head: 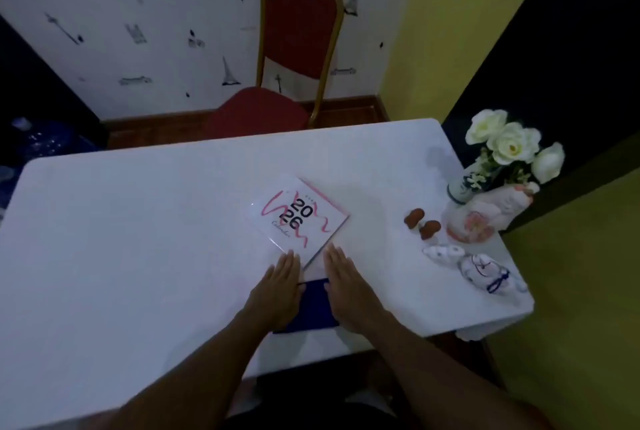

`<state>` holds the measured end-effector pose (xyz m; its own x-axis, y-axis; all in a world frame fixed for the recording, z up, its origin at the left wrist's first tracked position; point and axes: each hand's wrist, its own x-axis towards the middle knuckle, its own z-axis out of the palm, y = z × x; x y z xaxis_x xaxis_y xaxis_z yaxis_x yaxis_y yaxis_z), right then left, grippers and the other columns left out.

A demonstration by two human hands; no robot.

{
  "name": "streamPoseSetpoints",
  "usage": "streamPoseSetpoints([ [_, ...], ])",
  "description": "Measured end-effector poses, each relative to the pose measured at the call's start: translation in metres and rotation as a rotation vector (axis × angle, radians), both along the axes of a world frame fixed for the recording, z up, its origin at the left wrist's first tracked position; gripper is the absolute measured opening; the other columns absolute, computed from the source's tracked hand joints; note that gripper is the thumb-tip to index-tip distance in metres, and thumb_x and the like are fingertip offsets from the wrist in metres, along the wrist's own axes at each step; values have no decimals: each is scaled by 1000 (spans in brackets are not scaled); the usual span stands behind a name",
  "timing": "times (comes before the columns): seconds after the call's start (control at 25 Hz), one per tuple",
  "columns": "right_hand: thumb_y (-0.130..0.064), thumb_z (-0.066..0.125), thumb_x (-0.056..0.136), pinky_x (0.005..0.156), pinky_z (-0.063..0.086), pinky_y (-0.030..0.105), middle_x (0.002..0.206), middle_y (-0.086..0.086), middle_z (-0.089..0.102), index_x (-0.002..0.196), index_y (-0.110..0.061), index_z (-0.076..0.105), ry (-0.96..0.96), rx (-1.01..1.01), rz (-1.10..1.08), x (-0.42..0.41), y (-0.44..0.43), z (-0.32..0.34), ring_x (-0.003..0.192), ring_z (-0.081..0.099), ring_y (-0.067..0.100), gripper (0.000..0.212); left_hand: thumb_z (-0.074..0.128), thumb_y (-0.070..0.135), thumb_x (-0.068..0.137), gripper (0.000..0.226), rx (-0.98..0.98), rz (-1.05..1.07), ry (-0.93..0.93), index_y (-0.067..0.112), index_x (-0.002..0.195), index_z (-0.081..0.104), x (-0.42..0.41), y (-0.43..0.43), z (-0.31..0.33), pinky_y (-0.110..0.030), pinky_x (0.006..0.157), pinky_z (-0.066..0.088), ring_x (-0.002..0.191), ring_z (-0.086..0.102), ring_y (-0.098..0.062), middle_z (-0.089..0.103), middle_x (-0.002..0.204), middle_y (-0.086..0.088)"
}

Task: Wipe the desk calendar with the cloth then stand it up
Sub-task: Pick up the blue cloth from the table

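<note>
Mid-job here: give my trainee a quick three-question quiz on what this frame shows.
1. True or false: the desk calendar is already standing upright.
2. Where is the blue cloth? A) draped on the chair B) flat on the table between the hands C) on top of the calendar
3. What is each hand doing?

Key
1. False; it lies flat on the white table.
2. B.
3. The left hand and right hand rest flat, palms down, either side of the cloth, gripping nothing; fingertips reach the calendar's near edge.

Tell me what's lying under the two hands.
A folded dark blue cloth lies on the white table, showing between left hand and right hand. Its side edges are covered.
</note>
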<state>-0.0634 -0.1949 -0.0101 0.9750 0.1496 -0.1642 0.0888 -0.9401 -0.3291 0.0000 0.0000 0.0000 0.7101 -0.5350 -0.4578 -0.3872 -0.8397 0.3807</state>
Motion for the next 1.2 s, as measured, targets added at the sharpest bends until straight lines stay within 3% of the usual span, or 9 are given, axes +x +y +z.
streamPoseSetpoints([
  [0.12,-31,37,109,128,13,47,171,14,-1,163,-2,9,108,-10,96,-35,10,-18,159,0,29,67,20,54,108,76,72,-38,-32,17,163,-16,-36,25,-21,-37,130,-4,162,-15,-20,-19,173,-5],
  [0.32,-55,37,105,128,3,45,172,11,5,164,-8,13,117,-105,191,-40,4,-23,159,5,27,79,25,66,103,88,180,-71,-87,17,155,-27,-59,38,-41,-41,132,-5,158,-22,-22,-30,166,-6],
  [0.6,-45,58,99,120,34,54,161,22,36,154,0,41,18,-136,129,-40,15,-17,148,38,38,73,41,15,108,76,126,-75,-148,12,165,-9,-53,36,-32,-35,126,-8,164,-9,-26,-13,175,-11],
  [0.76,-45,72,90,113,42,60,153,25,49,147,-2,54,6,-98,30,-27,46,-13,140,47,44,74,29,25,113,65,70,-66,-34,11,166,-5,-41,37,-24,-27,123,-9,165,-5,-23,-8,176,-11],
  [0.96,-12,94,70,101,55,52,133,20,68,128,3,69,-108,88,102,-12,58,-16,123,67,35,64,23,50,110,71,-45,55,102,15,167,-2,-31,49,-8,-22,125,-4,164,-2,-15,-5,177,-3],
  [1.08,-2,87,77,105,52,53,138,21,64,134,3,64,-95,189,107,-11,47,-14,128,63,36,62,13,66,102,82,-100,124,92,18,167,3,-18,60,0,-24,128,-2,162,-4,-8,-3,177,2],
  [1.2,0,73,90,112,48,45,151,16,54,146,-3,54,-75,294,47,-5,36,-2,138,54,32,59,11,57,105,73,-140,189,23,18,167,8,10,66,3,-26,130,0,162,-2,-7,4,177,1],
])
